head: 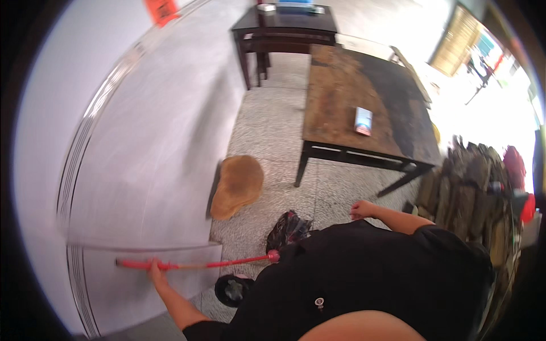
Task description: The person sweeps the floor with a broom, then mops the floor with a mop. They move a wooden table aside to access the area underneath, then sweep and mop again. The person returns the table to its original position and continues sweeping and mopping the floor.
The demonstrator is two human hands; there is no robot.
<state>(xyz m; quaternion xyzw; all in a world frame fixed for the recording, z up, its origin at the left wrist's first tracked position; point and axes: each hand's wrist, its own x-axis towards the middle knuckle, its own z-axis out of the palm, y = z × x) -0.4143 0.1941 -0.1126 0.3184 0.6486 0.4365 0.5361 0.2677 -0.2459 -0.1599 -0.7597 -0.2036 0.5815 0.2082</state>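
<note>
My left hand (156, 269) grips a long-handled tool by its red pole (239, 261), held out nearly level beside the white wall. The pole reaches in front of my black shirt and ends in a pinkish-red joint (274, 255). Just past that joint is a dark, glossy bundle (289, 232) on the floor; whether it is the tool's head or a plastic bag I cannot tell. A round black container (233, 290) stands on the floor below the pole. With curled fingers, my right hand (362, 210) hangs in front of me, and nothing shows in it.
A worn wooden table (332, 93) bearing a phone-like object (363, 121) stands ahead. Behind it is a dark table (294, 21). A brown, rounded object (239, 185) lies by the wall (162, 170). Stacked firewood (465, 192) lines the right side.
</note>
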